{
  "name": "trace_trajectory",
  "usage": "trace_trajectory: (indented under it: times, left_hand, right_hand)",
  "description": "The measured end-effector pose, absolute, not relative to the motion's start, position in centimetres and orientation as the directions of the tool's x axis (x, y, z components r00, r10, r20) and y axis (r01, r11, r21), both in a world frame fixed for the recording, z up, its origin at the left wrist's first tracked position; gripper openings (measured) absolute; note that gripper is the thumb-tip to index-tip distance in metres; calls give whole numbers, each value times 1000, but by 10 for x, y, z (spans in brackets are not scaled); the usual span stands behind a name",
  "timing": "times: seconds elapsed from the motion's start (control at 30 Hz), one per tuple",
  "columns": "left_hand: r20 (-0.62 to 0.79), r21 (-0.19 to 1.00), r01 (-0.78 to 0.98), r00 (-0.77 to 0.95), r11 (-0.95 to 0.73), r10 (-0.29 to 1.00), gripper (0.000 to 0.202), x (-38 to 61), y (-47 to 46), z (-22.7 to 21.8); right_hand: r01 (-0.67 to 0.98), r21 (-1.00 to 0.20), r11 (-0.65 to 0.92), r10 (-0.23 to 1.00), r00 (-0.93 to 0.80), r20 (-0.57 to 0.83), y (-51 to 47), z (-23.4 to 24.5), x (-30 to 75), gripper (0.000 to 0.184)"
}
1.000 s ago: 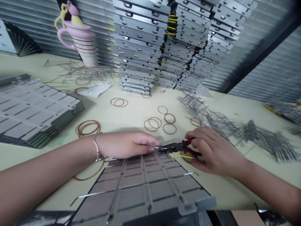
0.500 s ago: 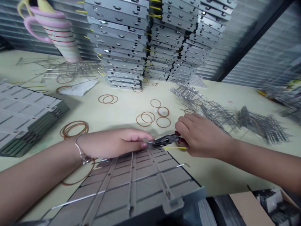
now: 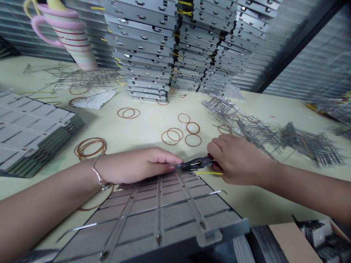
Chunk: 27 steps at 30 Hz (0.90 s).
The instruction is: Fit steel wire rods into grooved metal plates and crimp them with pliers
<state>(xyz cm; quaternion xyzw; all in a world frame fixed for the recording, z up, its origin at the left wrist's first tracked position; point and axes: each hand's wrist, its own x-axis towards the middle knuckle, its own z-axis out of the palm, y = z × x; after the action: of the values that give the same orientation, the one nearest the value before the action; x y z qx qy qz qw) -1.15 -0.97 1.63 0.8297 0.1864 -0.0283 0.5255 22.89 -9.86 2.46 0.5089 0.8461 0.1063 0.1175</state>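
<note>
My right hand (image 3: 238,159) is wrapped round the red handles of a pair of needle-nose pliers (image 3: 199,162). The jaws point left and reach my left fingertips. My left hand (image 3: 144,164) is closed in a pinch at the far edge of a grey slatted panel (image 3: 178,215); what lies between thumb and fingers is hidden. Metal strips run lengthwise along the panel, and a thin metal rod (image 3: 142,213) with bent ends crosses it. Under the pliers, a short yellow wire (image 3: 210,173) sticks out from the panel's right side.
Tall stacks of metal units (image 3: 145,47) stand at the back beside a striped tumbler (image 3: 74,40). More slatted panels (image 3: 30,128) are piled at left. Orange rubber bands (image 3: 90,146) and heaps of metal rods (image 3: 246,128) lie on the table. An open box (image 3: 293,243) sits at lower right.
The whole view has shifted slightly, so things appear a little further right. Both hands, the pliers and the panel keep almost the same positions relative to one another.
</note>
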Motion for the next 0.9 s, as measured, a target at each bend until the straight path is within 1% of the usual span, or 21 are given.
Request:
trace_trajectory:
  times: [0.2,0.4,0.47,0.53,0.6,0.63,0.67,0.73,0.8,0.9]
  left_hand:
    - [-240,892,315,938,-324,252,32,-10,-14,15]
    - [-299,865,355,932,-355,204,33,-9,-15,18]
    - [-312,864,365,929,-346,201,33,-10,-14,19]
    - [-318,875,367,928,-317,195,33,-13,-12,19]
    - [-318,888,361,930,-286,186,33,-15,-10,18]
    - [-323,889,365,928,-275,187,32,-15,-9,18]
    - [-335,886,378,923,-269,192,32,-15,-8,17]
    - [-363,877,407,910,-256,201,31,-14,-7,17]
    - [-401,869,442,892,-222,207,31,-14,-6,18]
    - [-440,871,466,881,-155,175,30,-14,-4,21]
  right_hand:
    - [854,270,444,895,-435,-95,-107,19,233,6]
    - [880,235,413,910,-391,-136,-114,20,226,6]
    - [886,252,390,919,-359,-162,-116,24,231,4]
    - [888,311,340,938,-296,-181,-119,27,244,6]
    - [883,378,279,959,-233,-163,-123,30,261,7]
    - [885,388,256,966,-218,-140,-125,32,269,7]
    - [895,371,246,969,-219,-114,-128,34,274,7]
    - [915,288,283,959,-279,-55,-131,37,277,9]
    - [899,234,372,924,-383,5,-129,40,270,12]
    - [814,278,510,841,-539,38,-119,43,251,12]
